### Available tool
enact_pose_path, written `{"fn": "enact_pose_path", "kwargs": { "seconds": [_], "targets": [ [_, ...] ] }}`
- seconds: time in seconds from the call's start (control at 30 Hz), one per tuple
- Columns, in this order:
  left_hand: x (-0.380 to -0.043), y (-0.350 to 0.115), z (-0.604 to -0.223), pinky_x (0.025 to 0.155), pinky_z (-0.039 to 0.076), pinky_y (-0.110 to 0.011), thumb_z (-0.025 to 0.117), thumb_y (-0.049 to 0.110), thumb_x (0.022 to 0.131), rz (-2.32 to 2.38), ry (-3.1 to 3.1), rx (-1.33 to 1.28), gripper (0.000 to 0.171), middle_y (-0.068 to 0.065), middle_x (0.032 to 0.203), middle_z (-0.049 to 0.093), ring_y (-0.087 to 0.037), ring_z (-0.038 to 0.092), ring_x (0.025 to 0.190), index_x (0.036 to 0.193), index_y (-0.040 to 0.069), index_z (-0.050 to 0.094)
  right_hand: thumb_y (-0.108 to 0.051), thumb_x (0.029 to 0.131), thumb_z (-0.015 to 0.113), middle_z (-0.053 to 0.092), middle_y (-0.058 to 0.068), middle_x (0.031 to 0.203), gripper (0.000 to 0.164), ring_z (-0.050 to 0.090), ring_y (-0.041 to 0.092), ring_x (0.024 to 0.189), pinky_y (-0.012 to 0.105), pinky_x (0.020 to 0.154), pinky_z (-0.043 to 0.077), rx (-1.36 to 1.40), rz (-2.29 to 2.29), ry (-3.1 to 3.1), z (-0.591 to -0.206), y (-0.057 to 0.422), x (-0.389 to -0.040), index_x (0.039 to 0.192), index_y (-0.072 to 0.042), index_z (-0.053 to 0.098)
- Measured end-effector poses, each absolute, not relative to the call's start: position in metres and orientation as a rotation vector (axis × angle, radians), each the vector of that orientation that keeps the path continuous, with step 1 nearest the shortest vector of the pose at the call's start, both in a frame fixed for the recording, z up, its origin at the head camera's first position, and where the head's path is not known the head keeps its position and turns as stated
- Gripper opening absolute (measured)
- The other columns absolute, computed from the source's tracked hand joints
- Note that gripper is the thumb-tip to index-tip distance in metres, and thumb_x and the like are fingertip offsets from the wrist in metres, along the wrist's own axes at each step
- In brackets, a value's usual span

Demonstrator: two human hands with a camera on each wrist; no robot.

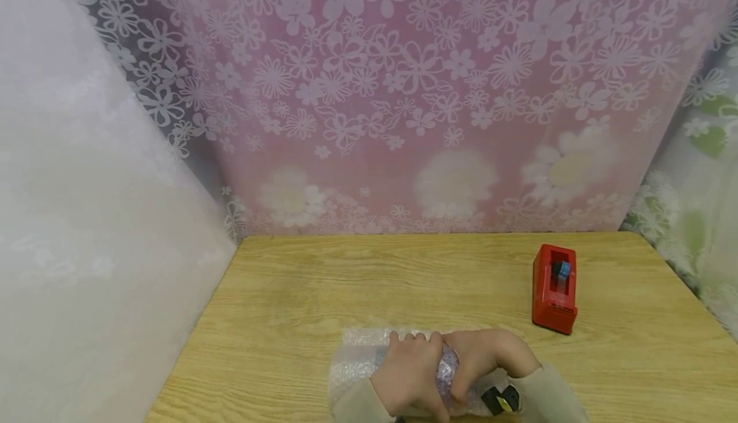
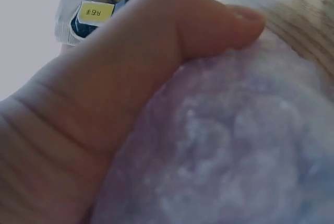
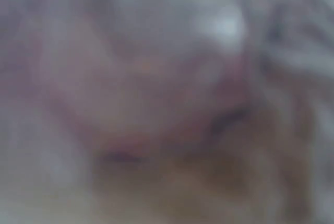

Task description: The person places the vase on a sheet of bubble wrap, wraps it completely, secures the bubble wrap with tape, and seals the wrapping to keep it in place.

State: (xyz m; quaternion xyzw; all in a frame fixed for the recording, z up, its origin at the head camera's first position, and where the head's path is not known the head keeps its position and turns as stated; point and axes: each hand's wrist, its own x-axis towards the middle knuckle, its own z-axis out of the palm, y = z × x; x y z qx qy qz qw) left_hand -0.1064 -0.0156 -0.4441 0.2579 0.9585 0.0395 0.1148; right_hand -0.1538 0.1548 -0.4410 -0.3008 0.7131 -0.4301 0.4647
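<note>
A bundle in clear bubble wrap (image 1: 447, 370), purplish beneath the film, lies at the table's near edge. My left hand (image 1: 410, 368) grips it from above, fingers over the far side and thumb on the near side. In the left wrist view, the thumb of the left hand (image 2: 141, 51) curves along the purple-and-bluish wrapped bundle (image 2: 224, 140). Right beside it, my right hand (image 1: 490, 351) holds the bundle's right part with bent fingers. The right wrist view is too blurred and close for detail. What is inside the wrap cannot be made out.
A red tape dispenser (image 1: 555, 290) with a blue roll core stands to the right, beyond the right hand. Loose bubble wrap (image 1: 353, 366) spreads left of the hands on the wooden table (image 1: 288, 282). Floral curtains (image 1: 426, 102) enclose the back and sides.
</note>
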Motion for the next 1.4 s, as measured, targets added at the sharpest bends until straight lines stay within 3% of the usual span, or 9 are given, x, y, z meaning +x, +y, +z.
{"fn": "enact_pose_path", "kwargs": {
  "seconds": [0.17,0.3,0.4,0.47,0.63,0.7,0.83,1.07,1.4],
  "targets": [
    [-0.109,-0.014,-0.441,0.089,0.046,-0.052,0.092,0.064,0.047,0.112,2.772,0.767,0.094,0.003,0.095,0.064,-0.02,0.062,0.089,0.123,0.021,0.057,-0.016,0.059,0.073,0.059,-0.003,0.116,0.067,0.055,0.01,0.103,0.023,0.091,0.044,-0.756,-1.07,1.767,-0.44,0.155,-0.15,0.124,-0.018,0.054],
    [-0.109,-0.013,-0.438,0.088,0.046,-0.051,0.092,0.063,0.048,0.091,2.748,0.775,0.091,0.004,0.091,0.062,-0.018,0.061,0.086,0.122,0.023,0.056,-0.016,0.057,0.077,0.061,-0.005,0.106,0.06,0.056,0.013,0.095,0.026,0.085,0.046,-0.682,-1.024,1.942,-0.436,0.153,-0.14,0.115,-0.019,0.058],
    [-0.109,-0.011,-0.436,0.09,0.046,-0.051,0.093,0.062,0.046,0.07,2.737,0.75,0.091,0.004,0.09,0.061,-0.019,0.06,0.086,0.12,0.025,0.056,-0.018,0.055,0.082,0.062,-0.007,0.096,0.055,0.057,0.015,0.085,0.034,0.078,0.05,-0.61,-0.933,2.156,-0.433,0.15,-0.13,0.105,-0.019,0.06],
    [-0.11,-0.01,-0.435,0.09,0.046,-0.05,0.093,0.062,0.045,0.053,2.737,0.736,0.091,0.004,0.091,0.062,-0.019,0.061,0.087,0.12,0.026,0.055,-0.025,0.054,0.087,0.062,-0.007,0.092,0.055,0.057,0.017,0.082,0.045,0.08,0.05,-0.57,-0.821,2.319,-0.432,0.148,-0.123,0.102,-0.018,0.06],
    [-0.113,-0.008,-0.435,0.089,0.047,-0.05,0.093,0.062,0.046,0.058,2.717,0.705,0.09,0.005,0.098,0.065,-0.02,0.062,0.089,0.122,0.03,0.056,-0.05,0.046,0.092,0.063,0.004,0.108,0.086,0.059,0.034,0.099,0.069,0.094,0.035,-0.491,-0.529,2.642,-0.435,0.143,-0.106,0.115,-0.009,0.059],
    [-0.114,-0.007,-0.435,0.09,0.046,-0.05,0.093,0.063,0.045,0.06,2.701,0.688,0.09,0.005,0.098,0.065,-0.02,0.062,0.088,0.121,0.031,0.056,-0.056,0.048,0.091,0.062,0.01,0.118,0.099,0.055,0.041,0.11,0.071,0.098,0.03,-0.469,-0.469,2.703,-0.437,0.141,-0.099,0.125,-0.005,0.057],
    [-0.117,-0.007,-0.435,0.091,0.046,-0.053,0.093,0.061,0.047,0.084,2.666,0.673,0.087,0.006,0.098,0.064,-0.022,0.062,0.087,0.12,0.032,0.055,-0.063,0.054,0.089,0.058,0.013,0.123,0.107,0.051,0.043,0.117,0.073,0.103,0.022,-0.412,-0.4,2.785,-0.442,0.135,-0.087,0.134,-0.003,0.051],
    [-0.119,-0.006,-0.435,0.089,0.047,-0.05,0.092,0.06,0.049,0.056,2.656,0.667,0.079,0.005,0.092,0.064,-0.021,0.063,0.083,0.113,0.029,0.057,-0.055,0.058,0.09,0.056,0.014,0.122,0.1,0.05,0.04,0.115,0.074,0.102,0.02,-0.353,-0.405,2.965,-0.455,0.125,-0.071,0.132,-0.002,0.05],
    [-0.118,-0.007,-0.439,0.09,0.047,-0.051,0.093,0.061,0.047,0.068,2.685,0.621,0.086,0.006,0.093,0.065,-0.021,0.064,0.082,0.116,0.023,0.059,-0.054,0.056,0.088,0.058,0.006,0.113,0.087,0.053,0.034,0.108,0.072,0.101,0.022,-0.395,-0.523,3.001,-0.459,0.127,-0.072,0.123,-0.008,0.056]
  ]
}}
